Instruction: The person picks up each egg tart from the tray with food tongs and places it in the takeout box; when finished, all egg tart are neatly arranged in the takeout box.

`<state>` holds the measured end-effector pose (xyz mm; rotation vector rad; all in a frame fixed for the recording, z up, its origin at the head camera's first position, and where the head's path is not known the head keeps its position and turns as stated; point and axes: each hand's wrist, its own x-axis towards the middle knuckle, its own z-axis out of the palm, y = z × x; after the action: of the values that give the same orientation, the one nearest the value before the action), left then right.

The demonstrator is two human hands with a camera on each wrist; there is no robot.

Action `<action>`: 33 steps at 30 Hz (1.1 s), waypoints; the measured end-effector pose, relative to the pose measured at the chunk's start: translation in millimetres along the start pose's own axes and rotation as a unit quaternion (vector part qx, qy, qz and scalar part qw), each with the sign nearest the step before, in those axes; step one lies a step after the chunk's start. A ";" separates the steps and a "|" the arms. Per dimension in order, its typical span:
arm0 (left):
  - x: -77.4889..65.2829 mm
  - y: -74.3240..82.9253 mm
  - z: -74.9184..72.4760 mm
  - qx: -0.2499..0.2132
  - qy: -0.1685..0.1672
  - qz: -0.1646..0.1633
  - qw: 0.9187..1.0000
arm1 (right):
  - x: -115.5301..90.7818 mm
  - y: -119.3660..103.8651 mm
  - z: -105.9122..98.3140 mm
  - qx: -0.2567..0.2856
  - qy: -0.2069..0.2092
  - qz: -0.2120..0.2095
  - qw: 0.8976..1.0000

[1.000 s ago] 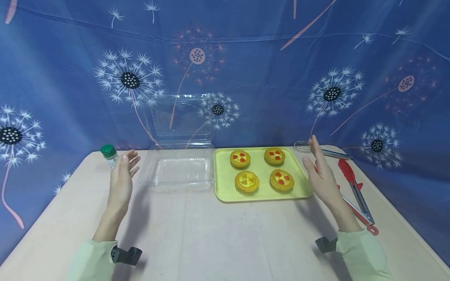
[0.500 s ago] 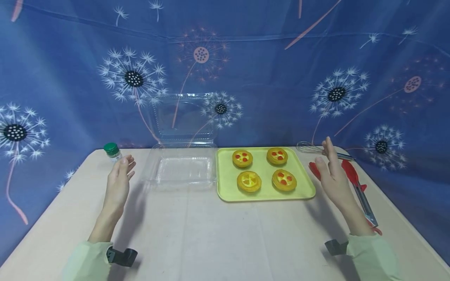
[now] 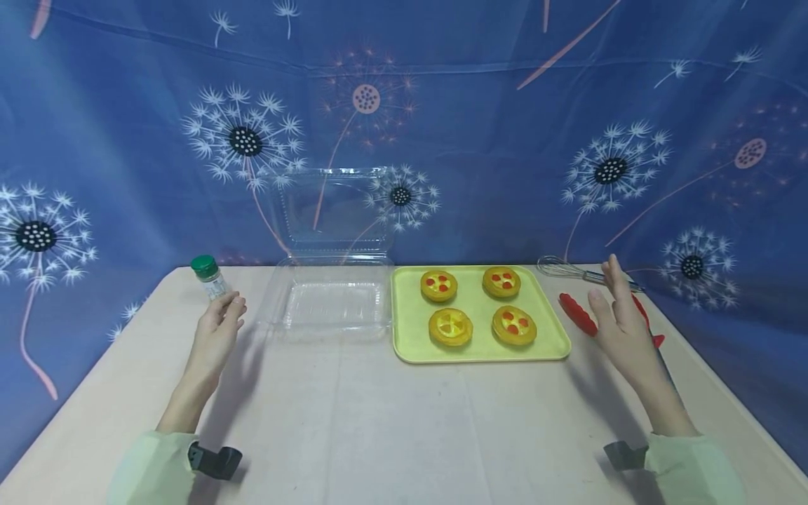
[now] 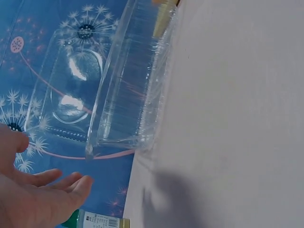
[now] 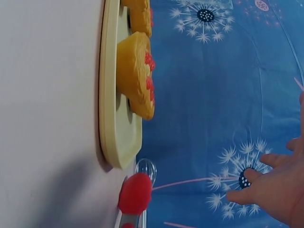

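Note:
In the head view my left hand point(image 3: 213, 340) hovers over the table at the left with relaxed fingers, just in front of a small green-capped seasoning bottle point(image 3: 211, 276). The left wrist view shows the same hand point(image 4: 45, 190) holding nothing, the bottle's label point(image 4: 102, 220) below its fingers. On the right, my right hand point(image 3: 628, 337) is raised with fingers extended and thumb apart. Behind and below it lie tongs with red tips point(image 3: 577, 313), their handles partly hidden by the hand and forearm. A whisk point(image 3: 568, 270) lies beyond its fingertips.
A clear plastic clamshell box point(image 3: 334, 301) stands with its lid up against the blue dandelion-print cloth point(image 3: 467, 161). Beside it a yellow tray point(image 3: 476, 351) bears several tarts, among them one with yellow topping point(image 3: 451, 327) and one with red topping point(image 3: 514, 325).
My right hand has moved right, over the tongs. My left hand's fingers have dipped lower and bent a little, uncovering more of the bottle. The head view has shifted slightly.

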<state>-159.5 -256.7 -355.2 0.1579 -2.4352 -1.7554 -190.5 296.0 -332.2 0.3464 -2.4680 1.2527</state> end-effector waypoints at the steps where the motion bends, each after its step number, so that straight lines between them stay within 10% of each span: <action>1: 0.5 -1.0 -0.2 0.002 -0.004 -0.002 1.000 | -0.6 1.5 -1.5 -0.001 0.000 -0.002 1.000; 33: 24.8 -19.2 3.1 -0.071 -0.035 -0.081 0.994 | -10.7 19.9 -26.6 -0.051 0.016 0.076 0.996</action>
<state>-184.3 -264.0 -373.2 0.2899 -2.3948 -2.0271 -182.8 329.8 -336.6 0.1132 -2.5602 1.1736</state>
